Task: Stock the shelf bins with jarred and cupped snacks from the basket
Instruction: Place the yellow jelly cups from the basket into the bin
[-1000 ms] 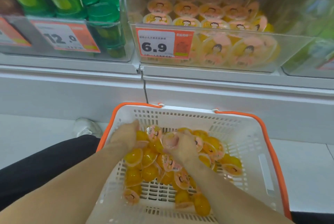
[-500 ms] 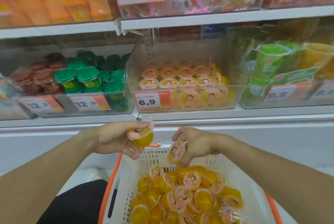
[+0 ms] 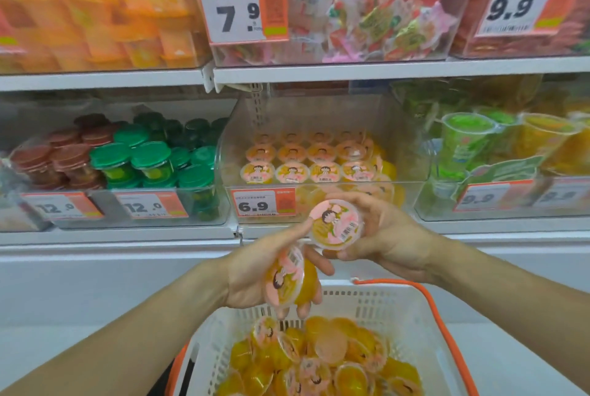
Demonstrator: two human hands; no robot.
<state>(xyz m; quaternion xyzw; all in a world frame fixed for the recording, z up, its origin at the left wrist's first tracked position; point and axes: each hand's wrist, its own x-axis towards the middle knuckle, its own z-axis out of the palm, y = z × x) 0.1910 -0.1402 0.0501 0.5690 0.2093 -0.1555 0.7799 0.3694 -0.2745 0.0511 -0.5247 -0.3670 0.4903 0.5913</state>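
Note:
A white basket with an orange rim (image 3: 443, 315) sits low in the middle, holding several yellow jelly cups (image 3: 322, 360) with pink cartoon lids. My left hand (image 3: 252, 274) grips one jelly cup (image 3: 289, 277) tilted on its side, just above the basket. Touching it from the right, my right hand (image 3: 389, 232) holds a second cup (image 3: 335, 224) with its lid facing me. Both hands hover in front of the clear shelf bin (image 3: 405, 153) tagged 6.9, which holds rows of the same cups.
Left of that bin stand jars with green lids (image 3: 150, 156) and red lids (image 3: 51, 156) behind 12.0 tags. Green and yellow cups (image 3: 469, 143) fill the bin on the right. The upper shelf (image 3: 351, 71) carries bins of orange packs and wrapped sweets.
Both hands came up out of the basket, each with a jelly cup, and moved together in front of the 6.9 bin. The view tilted upward.

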